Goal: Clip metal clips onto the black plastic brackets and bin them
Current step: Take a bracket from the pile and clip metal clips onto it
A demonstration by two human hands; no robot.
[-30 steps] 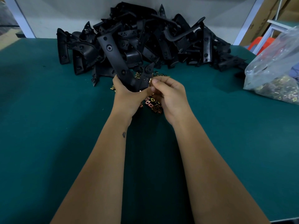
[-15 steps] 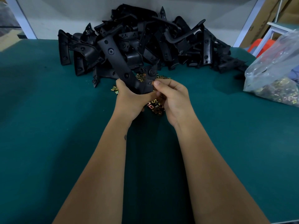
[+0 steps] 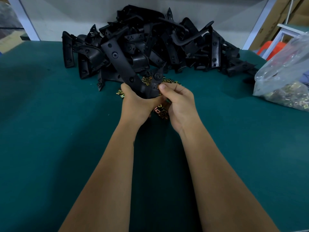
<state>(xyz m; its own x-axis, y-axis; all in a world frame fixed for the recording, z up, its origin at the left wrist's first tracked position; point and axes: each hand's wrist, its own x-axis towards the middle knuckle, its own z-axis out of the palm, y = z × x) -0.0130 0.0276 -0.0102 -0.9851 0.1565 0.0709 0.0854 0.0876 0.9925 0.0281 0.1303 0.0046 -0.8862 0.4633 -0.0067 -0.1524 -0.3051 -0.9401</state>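
Head view: a green table [image 3: 50, 131] fills the frame. A pile [image 3: 167, 42] of black brackets lies at upper centre against the back wall. A clear bag [image 3: 284, 77] of metal parts sits at the right edge, partly cut off. Loose clips [image 3: 161, 113] lie scattered at centre, just below and behind the hands.

The held bracket [image 3: 120, 64] stands tilted, its long arm rising toward the upper left, its bend at centre frame. The left hand [image 3: 135, 104] grips the bracket at the bend, fingers curled round it. The right hand [image 3: 178, 101] has its thumb and fingers pinched together at the bracket's short arm.

Step in hand, as judged: seating a clip on the short arm. The next move calls for a firm push along the arm's edge while the left hand braces the bracket, then transfer to a bin.

Hidden or unclear: the clip in the right hand's pinch cannot be made out; whether it is seated cannot be told. No bin is in view. The bag's contents are blurred.
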